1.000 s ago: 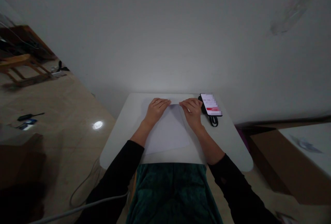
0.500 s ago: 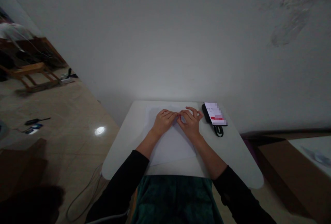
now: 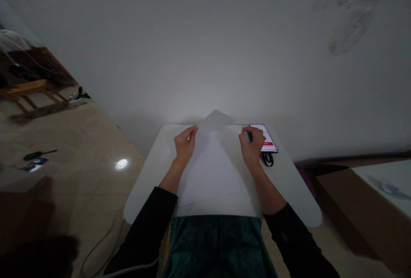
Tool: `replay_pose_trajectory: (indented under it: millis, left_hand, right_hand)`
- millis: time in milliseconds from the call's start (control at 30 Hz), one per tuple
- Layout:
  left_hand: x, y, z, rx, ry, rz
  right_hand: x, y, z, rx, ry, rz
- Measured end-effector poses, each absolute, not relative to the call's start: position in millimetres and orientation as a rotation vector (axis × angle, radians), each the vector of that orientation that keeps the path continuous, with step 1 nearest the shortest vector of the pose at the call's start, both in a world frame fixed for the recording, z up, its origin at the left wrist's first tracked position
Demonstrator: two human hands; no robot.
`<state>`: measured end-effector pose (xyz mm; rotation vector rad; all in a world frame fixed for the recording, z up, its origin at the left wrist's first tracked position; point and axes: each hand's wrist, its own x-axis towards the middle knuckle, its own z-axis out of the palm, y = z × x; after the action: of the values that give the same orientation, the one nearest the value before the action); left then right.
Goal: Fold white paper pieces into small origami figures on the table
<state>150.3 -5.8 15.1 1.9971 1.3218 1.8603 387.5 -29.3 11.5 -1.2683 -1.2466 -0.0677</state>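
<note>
A white sheet of paper [image 3: 208, 175] lies on the white table [image 3: 144, 192], and its far part rises in a raised, blurred point near the wall. My left hand [image 3: 185, 143] is pinched at the sheet's far left edge, thumb and fingers closed on the paper. My right hand [image 3: 252, 144] is to the right of the sheet, apart from it, with thumb and index finger pressed together; anything between them is too small to make out. Just behind my right hand lies a phone [image 3: 269, 144] with its screen lit, partly covered by the fingers.
A black strap loop [image 3: 267, 159] sits below the phone. A pale wall [image 3: 205, 55] stands right behind the table. To the right is a brown cardboard box [image 3: 356, 201]. At the left, a wooden stool [image 3: 32, 87] and a cable stand out on the tiled floor.
My hands have moved apart, the left one leftward and the right one rightward towards the phone. The far part of the paper has risen off the table.
</note>
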Motion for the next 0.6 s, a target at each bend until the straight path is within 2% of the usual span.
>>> replay_pose_trajectory:
  millis: [167,333,467,600]
  left_hand:
    - [169,-8,19,1.388,1.159,1.890]
    - [175,-4,11,1.130,1.105,1.795]
    - [175,0,3,1.049,1.116,1.723]
    - [175,2,-1,0.999,1.119,1.680]
  right_hand:
    - [371,-30,10,-1.064,-1.350,0.619]
    - [363,-29,9,-0.814,-1.083,1.149]
    - [364,-33,14,-0.728,-0.931,1.376]
    - [364,-35,14,-0.708,-0.893,1.424]
